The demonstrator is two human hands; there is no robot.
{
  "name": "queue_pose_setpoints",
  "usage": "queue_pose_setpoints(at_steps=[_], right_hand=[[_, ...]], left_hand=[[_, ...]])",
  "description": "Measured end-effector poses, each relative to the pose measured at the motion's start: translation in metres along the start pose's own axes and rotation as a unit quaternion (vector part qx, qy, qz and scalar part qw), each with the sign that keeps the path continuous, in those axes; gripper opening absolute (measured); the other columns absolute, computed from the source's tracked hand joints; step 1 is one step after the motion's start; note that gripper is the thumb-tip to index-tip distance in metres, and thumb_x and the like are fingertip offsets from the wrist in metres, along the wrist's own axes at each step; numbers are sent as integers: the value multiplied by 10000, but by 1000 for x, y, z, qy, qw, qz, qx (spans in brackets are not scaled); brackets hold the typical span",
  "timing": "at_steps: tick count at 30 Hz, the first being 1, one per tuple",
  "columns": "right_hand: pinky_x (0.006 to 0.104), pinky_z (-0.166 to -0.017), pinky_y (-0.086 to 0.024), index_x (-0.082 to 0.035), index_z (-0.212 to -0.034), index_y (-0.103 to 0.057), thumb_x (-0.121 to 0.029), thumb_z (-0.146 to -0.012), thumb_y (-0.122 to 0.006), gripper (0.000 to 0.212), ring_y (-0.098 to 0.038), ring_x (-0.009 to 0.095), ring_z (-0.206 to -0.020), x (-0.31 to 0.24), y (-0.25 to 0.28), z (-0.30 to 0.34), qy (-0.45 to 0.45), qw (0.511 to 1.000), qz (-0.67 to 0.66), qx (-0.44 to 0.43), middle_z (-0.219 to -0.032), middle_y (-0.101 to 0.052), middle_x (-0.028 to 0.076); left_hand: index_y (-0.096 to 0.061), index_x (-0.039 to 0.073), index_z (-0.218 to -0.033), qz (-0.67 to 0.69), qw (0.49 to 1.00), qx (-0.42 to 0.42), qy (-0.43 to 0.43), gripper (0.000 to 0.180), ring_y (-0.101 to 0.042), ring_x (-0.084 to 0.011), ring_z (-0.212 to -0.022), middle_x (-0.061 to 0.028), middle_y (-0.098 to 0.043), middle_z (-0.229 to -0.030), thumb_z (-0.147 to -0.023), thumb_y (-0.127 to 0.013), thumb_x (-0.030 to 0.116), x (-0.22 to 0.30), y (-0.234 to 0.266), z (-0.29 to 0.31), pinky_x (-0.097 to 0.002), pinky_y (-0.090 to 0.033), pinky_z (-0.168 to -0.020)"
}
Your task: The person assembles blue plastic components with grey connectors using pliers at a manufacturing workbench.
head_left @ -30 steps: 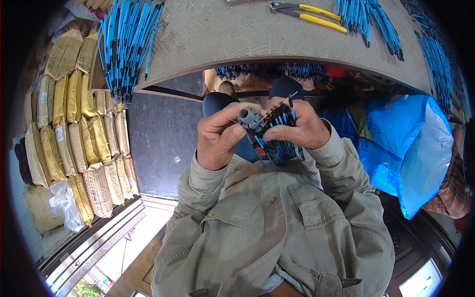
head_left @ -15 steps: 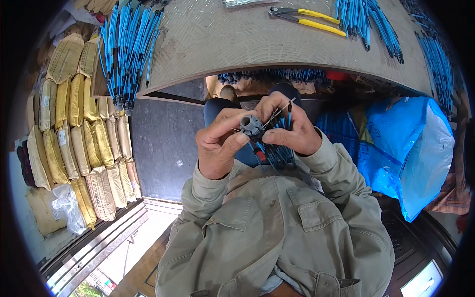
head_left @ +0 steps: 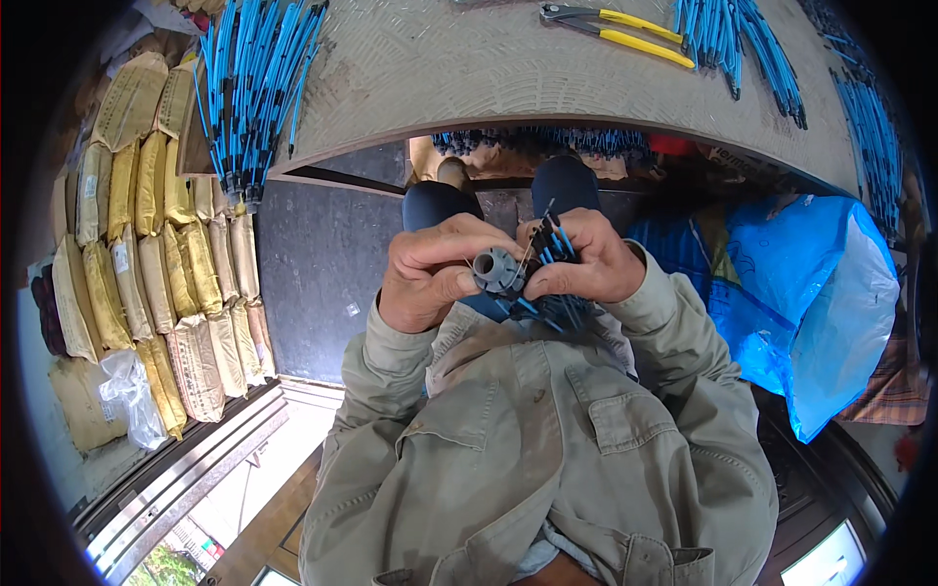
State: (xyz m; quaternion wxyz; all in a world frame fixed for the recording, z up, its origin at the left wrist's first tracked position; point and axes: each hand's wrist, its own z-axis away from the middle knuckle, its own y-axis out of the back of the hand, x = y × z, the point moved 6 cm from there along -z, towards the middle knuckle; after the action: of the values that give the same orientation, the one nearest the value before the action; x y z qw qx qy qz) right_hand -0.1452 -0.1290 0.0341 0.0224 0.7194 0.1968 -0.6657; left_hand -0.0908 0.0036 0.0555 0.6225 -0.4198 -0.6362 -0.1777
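Note:
In front of my chest, my left hand (head_left: 426, 273) pinches a grey plastic hub (head_left: 498, 272), a short tube with an open round mouth and notches at its edge. My right hand (head_left: 592, 262) is closed beside it on a bunch of thin blue-and-black rods (head_left: 555, 241), which poke out above and below the thumb. The right thumb's tip sits close against the hub's side. A fine wire-like strand shows between the two hands. How the rods meet the hub is hidden by the fingers.
A table (head_left: 420, 83) curves across the far side, with yellow-handled cutters (head_left: 625, 34) on it. Bundles of blue rods lie at its left corner (head_left: 256, 93) and right (head_left: 747, 49). Wrapped brown packages (head_left: 147, 264) are stacked at left; a blue plastic sheet (head_left: 782, 283) is at right.
My right hand has shifted slightly lower, and more rods now stick up between its fingers. The grey hub has moved slightly right and down. A red spot below the hands is out of sight.

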Motion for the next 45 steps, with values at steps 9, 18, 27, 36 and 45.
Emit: queue_pose_setpoints(at_steps=[9, 18, 27, 36, 45], right_hand=[[235, -599, -343, -17, -759, -518, -284, -706, -735, 348, -445, 106, -659, 8, -9, -7, 70, 990, -122, 23, -726, -508, 26], [256, -600, -344, -27, -766, -488, -316, -692, -739, 390, -446, 124, -666, -2, -16, 0, 36, 993, -106, 26, -717, -502, 37], [240, -638, -371, -20, -776, -550, -147, -695, -762, 260, -477, 92, -731, -6, -17, 0, 86, 992, -91, -17, -804, -537, 32], [254, -667, -402, -14, -720, -561, -100, -673, -757, 219, -524, 132, -811, -29, -11, 6, -42, 988, -71, -132, -900, -578, 82], [275, -734, -421, -25, -687, -492, -64, -670, -739, 250, -531, 167, -870, -48, 0, 18, 204, 923, 198, 259, -999, -553, 128]], left_hand=[[-647, -46, -972, -30, 994, -103, 15, 334, -558, -187, -845, -125, -621, -912, -769, -680, 216, 5, -5, -4, -294, -429, -758], [-664, -42, -875, 90, 991, -28, 98, 364, -601, -220, -775, -168, -625, -849, -708, -748, 270, 5, -14, -5, -302, -463, -687], [-674, 0, -885, 55, 993, -99, 43, 298, -591, -230, -816, -168, -644, -856, -712, -740, 234, 6, -8, -7, -340, -447, -735], [-666, 24, -980, -69, 953, -279, -100, 333, -554, -163, -812, -50, -668, -876, -706, -719, 206, 36, -33, -36, -384, -283, -972], [-601, 10, -1099, -205, 975, 72, -37, 378, -469, -230, -1115, -128, -569, -1140, -760, -678, 161, 29, -39, -13, -397, -316, -972]])
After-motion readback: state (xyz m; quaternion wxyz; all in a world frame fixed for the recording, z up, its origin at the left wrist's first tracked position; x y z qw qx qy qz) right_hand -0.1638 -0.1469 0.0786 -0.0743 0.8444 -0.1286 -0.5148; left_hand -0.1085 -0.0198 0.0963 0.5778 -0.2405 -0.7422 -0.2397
